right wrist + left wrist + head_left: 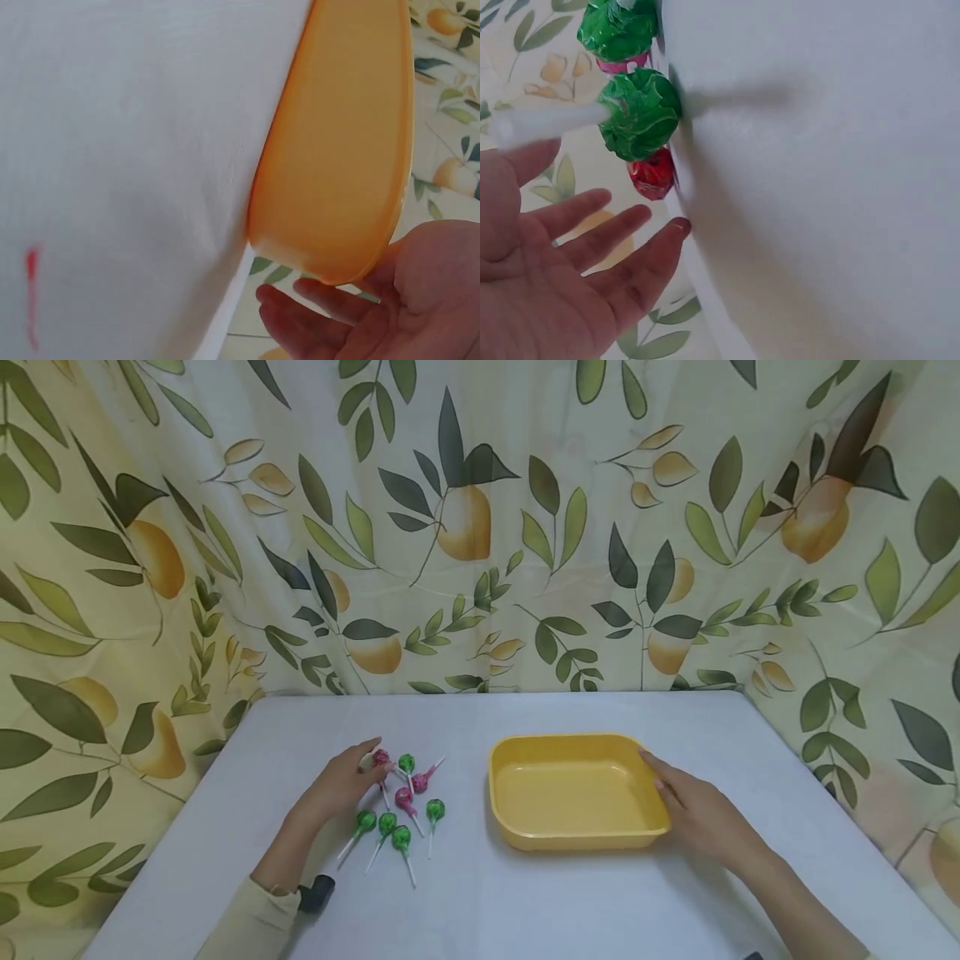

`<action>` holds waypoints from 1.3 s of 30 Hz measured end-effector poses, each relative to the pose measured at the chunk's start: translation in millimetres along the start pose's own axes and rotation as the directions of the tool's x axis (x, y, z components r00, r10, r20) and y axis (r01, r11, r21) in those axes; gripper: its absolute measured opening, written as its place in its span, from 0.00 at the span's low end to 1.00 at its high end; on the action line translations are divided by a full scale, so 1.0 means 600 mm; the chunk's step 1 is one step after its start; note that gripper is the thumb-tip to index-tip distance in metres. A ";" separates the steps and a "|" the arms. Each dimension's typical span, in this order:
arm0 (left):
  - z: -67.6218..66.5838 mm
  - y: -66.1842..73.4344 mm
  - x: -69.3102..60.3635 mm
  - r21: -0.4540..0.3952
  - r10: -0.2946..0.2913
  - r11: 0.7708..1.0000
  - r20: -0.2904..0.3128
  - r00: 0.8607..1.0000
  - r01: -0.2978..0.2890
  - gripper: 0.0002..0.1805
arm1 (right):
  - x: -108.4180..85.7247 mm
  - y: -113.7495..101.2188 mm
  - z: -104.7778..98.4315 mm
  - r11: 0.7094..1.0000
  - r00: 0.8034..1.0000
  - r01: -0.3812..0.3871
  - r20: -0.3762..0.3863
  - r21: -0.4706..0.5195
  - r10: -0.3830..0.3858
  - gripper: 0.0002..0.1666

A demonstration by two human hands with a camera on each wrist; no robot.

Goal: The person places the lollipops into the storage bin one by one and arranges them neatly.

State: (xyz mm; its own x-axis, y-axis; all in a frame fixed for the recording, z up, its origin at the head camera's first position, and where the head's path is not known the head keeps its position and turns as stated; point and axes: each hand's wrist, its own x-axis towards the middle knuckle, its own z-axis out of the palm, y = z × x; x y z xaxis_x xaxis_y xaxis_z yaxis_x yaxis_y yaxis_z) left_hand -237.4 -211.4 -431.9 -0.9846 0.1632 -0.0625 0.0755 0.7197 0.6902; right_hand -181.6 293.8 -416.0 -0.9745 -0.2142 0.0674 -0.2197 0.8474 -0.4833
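Several lollipops lie on the white table, among them a green one (401, 837) at the front and a pink one (420, 783) on the right of the group. The left hand (337, 787) is at the group's back left, its fingers spread beside a pink lollipop (381, 757). In the left wrist view the left hand (577, 270) has loosely bent, parted fingers near a red lollipop (652, 174) and a green one (639, 116). At the yellow tray (577, 841), the right hand (701, 814) touches the right side; in the right wrist view the right hand (375, 307) is at the tray's end (330, 150).
A patterned curtain (465, 610) with fruit and leaves hangs behind and beside the white table (480, 902). The tray stands to the right of the lollipops, with nothing in it. A dark object (317, 893) is at the left wrist. A red mark (31, 296) shows on the white cloth.
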 end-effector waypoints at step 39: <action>0.021 -0.030 0.065 -0.204 -0.243 0.959 -0.239 0.940 0.196 0.18 | 0.003 0.017 -0.010 0.989 0.992 -0.096 0.093 0.116 0.086 0.34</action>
State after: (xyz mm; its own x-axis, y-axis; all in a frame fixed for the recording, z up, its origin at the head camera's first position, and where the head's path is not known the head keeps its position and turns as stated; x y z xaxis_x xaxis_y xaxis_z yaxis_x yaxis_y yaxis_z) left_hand -275.4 -209.5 -455.7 -0.9817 -0.1824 -0.0543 -0.1527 0.5850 0.7965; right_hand -186.0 304.8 -415.8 -0.9811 -0.1853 -0.0559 -0.1181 0.8018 -0.5858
